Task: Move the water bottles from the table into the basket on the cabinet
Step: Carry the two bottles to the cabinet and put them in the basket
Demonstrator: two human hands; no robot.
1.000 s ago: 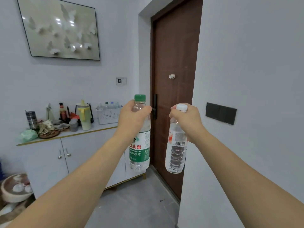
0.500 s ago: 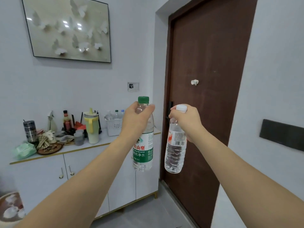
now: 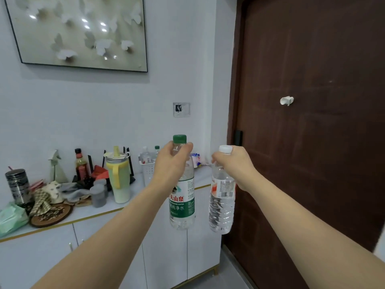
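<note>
My left hand (image 3: 169,163) grips the neck of a clear water bottle with a green cap and green label (image 3: 183,200), which hangs upright in the air. My right hand (image 3: 233,165) holds a second clear bottle with a white cap and a red-and-white label (image 3: 221,207) by its neck. Both bottles hang in front of the white cabinet (image 3: 87,245). Behind my left hand, on the cabinet top, stands the white slotted basket (image 3: 146,171), partly hidden, with at least two bottles inside it.
The cabinet top left of the basket is crowded: a yellow-green jug (image 3: 119,178), a sauce bottle (image 3: 80,163), a dark tumbler (image 3: 17,185), grey cups, cloths, a round mat. A brown door (image 3: 312,122) fills the right side. A framed picture (image 3: 79,30) hangs above.
The view has come closer to the cabinet and door; the basket and clutter look larger. Both hands still hold their bottles in the same grip.
</note>
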